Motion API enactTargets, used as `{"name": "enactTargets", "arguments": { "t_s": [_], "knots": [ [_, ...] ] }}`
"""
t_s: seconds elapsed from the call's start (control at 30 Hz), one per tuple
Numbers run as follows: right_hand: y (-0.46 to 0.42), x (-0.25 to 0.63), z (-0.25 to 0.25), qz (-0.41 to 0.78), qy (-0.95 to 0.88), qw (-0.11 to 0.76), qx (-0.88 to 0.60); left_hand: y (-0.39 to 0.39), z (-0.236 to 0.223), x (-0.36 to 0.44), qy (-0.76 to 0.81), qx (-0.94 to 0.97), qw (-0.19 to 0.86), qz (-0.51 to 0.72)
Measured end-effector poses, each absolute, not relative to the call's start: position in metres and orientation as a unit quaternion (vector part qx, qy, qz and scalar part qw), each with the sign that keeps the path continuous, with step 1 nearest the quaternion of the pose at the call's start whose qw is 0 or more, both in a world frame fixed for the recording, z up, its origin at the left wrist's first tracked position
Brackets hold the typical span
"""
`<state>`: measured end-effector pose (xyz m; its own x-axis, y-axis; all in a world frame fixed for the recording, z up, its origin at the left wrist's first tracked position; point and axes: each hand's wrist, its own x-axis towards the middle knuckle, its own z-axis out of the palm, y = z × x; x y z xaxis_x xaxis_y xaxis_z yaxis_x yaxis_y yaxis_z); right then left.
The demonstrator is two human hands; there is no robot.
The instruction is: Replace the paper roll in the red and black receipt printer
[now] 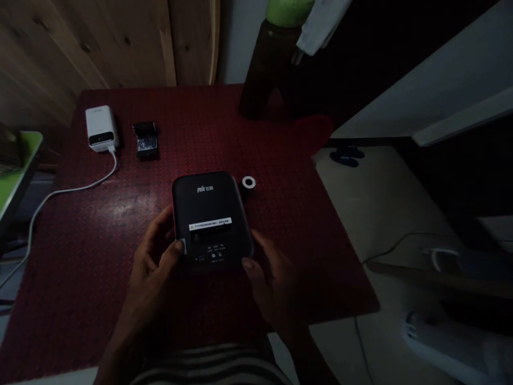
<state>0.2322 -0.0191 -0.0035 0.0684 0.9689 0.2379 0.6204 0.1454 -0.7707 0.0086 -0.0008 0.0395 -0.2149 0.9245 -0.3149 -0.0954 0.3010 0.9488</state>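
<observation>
A black box-shaped device (210, 211) with a white logo and a yellow-white label sits in the middle of the dark red table (100, 224). My left hand (154, 256) grips its near left corner, thumb on top. My right hand (268, 272) holds its near right corner, thumb resting on the top edge. A small silver ring (248, 182) lies just beyond the device's far right corner.
A white power bank (101, 128) with a white cable (72, 188) stands at the far left, and a small black gadget (145, 139) lies beside it. A dark bottle (266, 69) stands at the far edge. A green surface (16, 166) is left of the table; sandals lie on the floor at right.
</observation>
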Motion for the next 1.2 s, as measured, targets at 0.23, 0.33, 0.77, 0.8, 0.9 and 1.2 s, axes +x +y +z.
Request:
{"name": "enactTargets", "arguments": {
  "t_s": [0.23, 0.33, 0.77, 0.8, 0.9, 1.2],
  "knots": [
    [-0.016, 0.23, -0.01, 0.275, -0.631, 0.414, -0.595, 0.002, 0.049, 0.017, 0.628, 0.334, 0.512, 0.482],
    [-0.016, 0.229, -0.01, 0.28, -0.628, 0.424, -0.59, 0.003, 0.049, 0.019, 0.618, 0.337, 0.515, 0.489],
    [-0.015, 0.228, -0.002, 0.327, -0.611, 0.439, -0.572, -0.002, 0.029, 0.015, 0.588, 0.366, 0.503, 0.518],
    [-0.016, 0.23, -0.002, 0.322, -0.612, 0.44, -0.573, -0.003, 0.027, 0.013, 0.578, 0.366, 0.511, 0.521],
    [-0.009, 0.237, 0.006, 0.262, -0.622, 0.458, -0.579, -0.003, 0.022, 0.006, 0.548, 0.368, 0.531, 0.532],
    [0.096, 0.191, 0.08, 0.161, -0.88, 0.058, -0.443, -0.001, 0.009, 0.005, 0.542, 0.431, 0.486, 0.533]
  ]
}}
